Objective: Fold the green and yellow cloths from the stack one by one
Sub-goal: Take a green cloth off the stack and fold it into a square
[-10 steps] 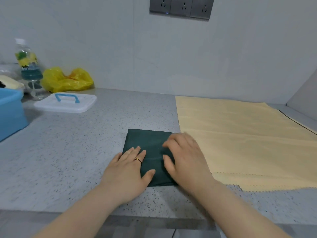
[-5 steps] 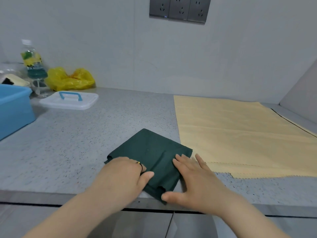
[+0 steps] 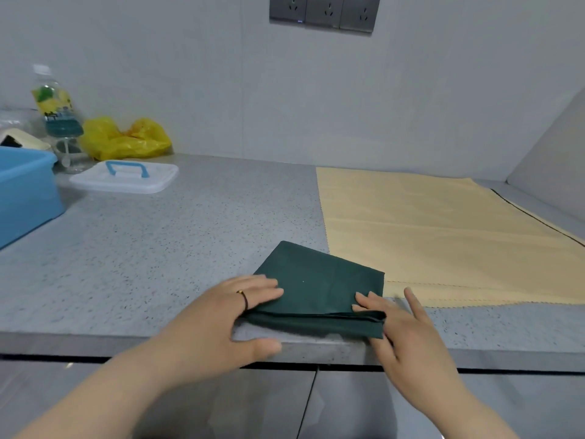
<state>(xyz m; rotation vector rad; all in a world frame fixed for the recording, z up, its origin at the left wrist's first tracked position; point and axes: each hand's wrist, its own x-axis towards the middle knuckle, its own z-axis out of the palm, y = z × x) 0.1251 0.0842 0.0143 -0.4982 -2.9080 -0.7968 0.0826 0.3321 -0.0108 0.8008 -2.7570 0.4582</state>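
A dark green cloth [image 3: 316, 280], folded into a small rectangle, lies at the counter's front edge with its near layers bunched. My left hand [image 3: 215, 321] rests straight fingers on the cloth's left corner, with the thumb spread on the counter lip. My right hand [image 3: 411, 343] pinches the near right corner, fingers on top and the cloth lying over the thumb side. The stack of pale yellow cloths [image 3: 443, 236] lies spread flat to the right, just touching the green cloth's far right corner. A thin dark edge shows under the stack at its right side.
At the left stand a blue tub [image 3: 25, 191], a white lid with a blue handle [image 3: 126, 179], a yellow plastic bag [image 3: 126, 137] and a bottle [image 3: 57, 112]. Wall sockets [image 3: 323, 11] sit above. The counter ends just under my hands.
The green cloth has turned and slid toward the counter's front edge. My left hand moved to its left corner, and my right hand shifted to its near right corner.
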